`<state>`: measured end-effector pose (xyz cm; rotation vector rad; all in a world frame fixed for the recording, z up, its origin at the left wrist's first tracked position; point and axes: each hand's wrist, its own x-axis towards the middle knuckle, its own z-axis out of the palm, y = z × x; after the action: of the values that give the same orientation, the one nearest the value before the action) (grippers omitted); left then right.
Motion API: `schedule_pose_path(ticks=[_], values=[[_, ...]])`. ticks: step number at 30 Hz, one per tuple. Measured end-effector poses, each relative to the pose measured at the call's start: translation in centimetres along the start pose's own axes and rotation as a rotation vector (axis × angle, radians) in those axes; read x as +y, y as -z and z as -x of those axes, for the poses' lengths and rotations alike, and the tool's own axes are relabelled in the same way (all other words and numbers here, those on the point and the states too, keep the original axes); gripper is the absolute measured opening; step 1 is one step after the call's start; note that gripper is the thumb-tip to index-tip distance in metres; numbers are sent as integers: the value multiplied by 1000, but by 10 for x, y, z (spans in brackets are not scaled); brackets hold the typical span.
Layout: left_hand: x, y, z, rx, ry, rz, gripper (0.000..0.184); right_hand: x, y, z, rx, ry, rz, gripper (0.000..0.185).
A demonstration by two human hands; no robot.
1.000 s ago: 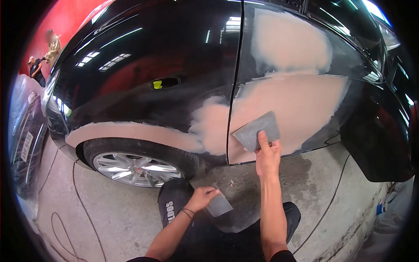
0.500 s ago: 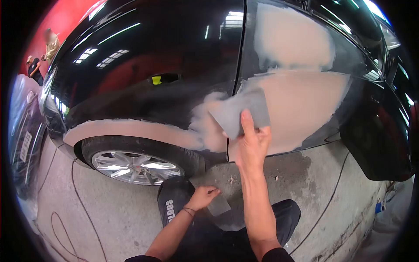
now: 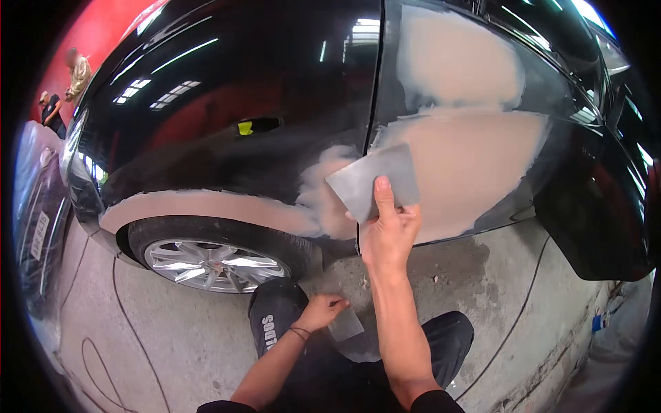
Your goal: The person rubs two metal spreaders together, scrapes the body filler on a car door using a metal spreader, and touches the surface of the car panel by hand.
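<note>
My right hand (image 3: 392, 230) grips a grey sheet of sandpaper (image 3: 375, 175), thumb flat on its face and fingers behind. It is held up in front of the seam between the black car's fender (image 3: 275, 69) and door, over the edge of the beige filler patch (image 3: 482, 172). I cannot tell whether the sheet touches the panel. Low by my knee, my left hand (image 3: 321, 312) is closed in a pinch. A second grey sheet (image 3: 346, 326) extends from under its fingers; the grip itself is partly hidden.
The front wheel (image 3: 213, 261) stands under a filler-coated arch. A yellow-green piece (image 3: 246, 128) shows in a fender slot. Thin cables (image 3: 134, 323) lie on the concrete floor. Two people (image 3: 78, 72) are at the far left, near another car (image 3: 45, 220). A blue container (image 3: 600, 321) is at right.
The sandpaper in my right hand was smeared by motion and now looks sharp, its position nearly the same. My left hand has hardly moved.
</note>
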<state>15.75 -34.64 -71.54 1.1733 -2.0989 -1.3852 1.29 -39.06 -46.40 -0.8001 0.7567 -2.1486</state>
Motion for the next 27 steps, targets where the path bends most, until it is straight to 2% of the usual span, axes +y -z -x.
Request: schedule_pose_path(ticks=[6, 9, 14, 17, 20, 24, 27], values=[[0, -2, 1, -4, 20, 12, 36, 4, -2, -2, 40, 2, -38, 32], [3, 1, 0, -73, 120, 5, 36, 8, 6, -6, 45, 6, -38, 33], [5, 2, 0, -15, 22, 0, 39, -1, -7, -1, 72, 16, 26, 35], [3, -3, 3, -43, 48, 18, 40, -16, -9, -25, 35, 33, 133, 35], [14, 5, 5, -58, 78, 21, 39, -49, -23, -29, -59, 126, -3, 34], [10, 4, 1, -60, 29, 87, 34, -44, 46, -8, -6, 105, 62, 44], [-4, -3, 2, -63, -38, 166, 34, -25, 107, 23, 70, -49, 79, 47]])
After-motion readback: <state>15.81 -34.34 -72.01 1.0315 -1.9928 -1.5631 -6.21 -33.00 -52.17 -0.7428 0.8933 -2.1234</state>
